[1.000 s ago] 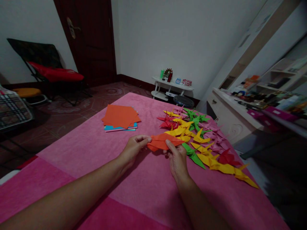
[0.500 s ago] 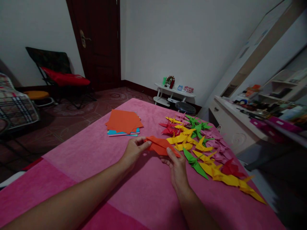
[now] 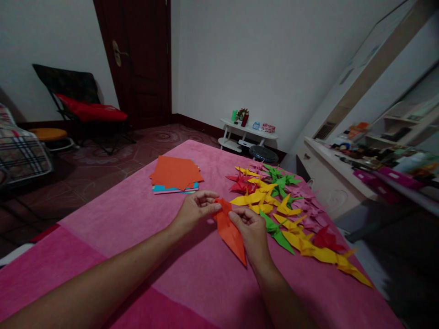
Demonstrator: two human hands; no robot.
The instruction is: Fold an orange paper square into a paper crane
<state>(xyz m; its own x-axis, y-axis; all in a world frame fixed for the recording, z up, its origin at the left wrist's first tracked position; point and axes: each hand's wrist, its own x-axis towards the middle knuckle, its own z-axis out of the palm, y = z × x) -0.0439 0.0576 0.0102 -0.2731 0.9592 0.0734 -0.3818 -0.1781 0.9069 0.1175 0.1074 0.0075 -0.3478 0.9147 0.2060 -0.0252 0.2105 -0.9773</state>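
Note:
A folded piece of orange origami paper (image 3: 230,235) is held above the pink table cover, its long point slanting down towards me. My left hand (image 3: 199,208) pinches its upper left edge between thumb and fingers. On the other side, my right hand (image 3: 252,226) grips the upper right part, thumb on top and fingers curled. Just right of my right hand lies a green paper crane (image 3: 276,232). Beyond it spread several yellow paper cranes (image 3: 259,197). A stack of orange paper squares (image 3: 176,172) lies beyond my left hand, over blue and pink sheets.
Red cranes (image 3: 327,237) and pink cranes (image 3: 310,205) lie along the right side of the pink-covered table (image 3: 137,228). A cluttered white dresser (image 3: 329,173) stands to the right. Behind are a small white shelf table (image 3: 247,128) and a folding chair (image 3: 82,100).
The orange paper has turned from lying crosswise between my hands to pointing down towards me. My right hand has moved up its side, closer to my left hand.

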